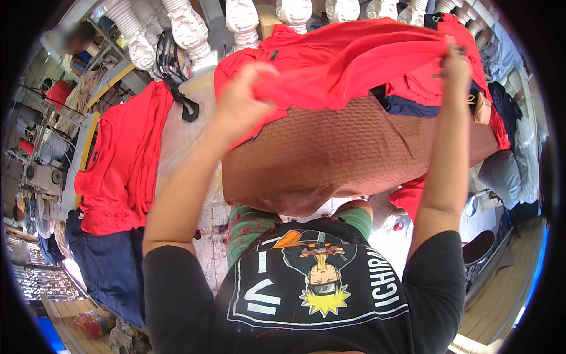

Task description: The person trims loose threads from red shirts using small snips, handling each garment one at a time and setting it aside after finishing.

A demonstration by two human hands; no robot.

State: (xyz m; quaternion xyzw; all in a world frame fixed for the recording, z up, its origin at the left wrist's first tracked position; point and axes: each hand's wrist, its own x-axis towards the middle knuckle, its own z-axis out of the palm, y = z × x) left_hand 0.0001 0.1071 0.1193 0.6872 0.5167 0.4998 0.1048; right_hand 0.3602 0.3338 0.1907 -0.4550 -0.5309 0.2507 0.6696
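A red garment (348,56) with a small dark tag is stretched between my hands, above a table covered in brown patterned cloth (318,153). My left hand (247,97), slightly smeared by motion, is closed on its left end. At the garment's right end my right hand (455,68) is raised and closed on the fabric. Something small and dark shows by the right fingers, too blurred to name. Beneath the lifted cloth, more red fabric (415,87) and navy fabric (407,106) lie on the table.
White carved balusters (242,23) line the far side. To the left hangs a pile of red garments (127,159) over navy cloth (109,268). A black strap (187,109) lies beside it. A small tan tag-like piece (482,109) hangs at the table's right.
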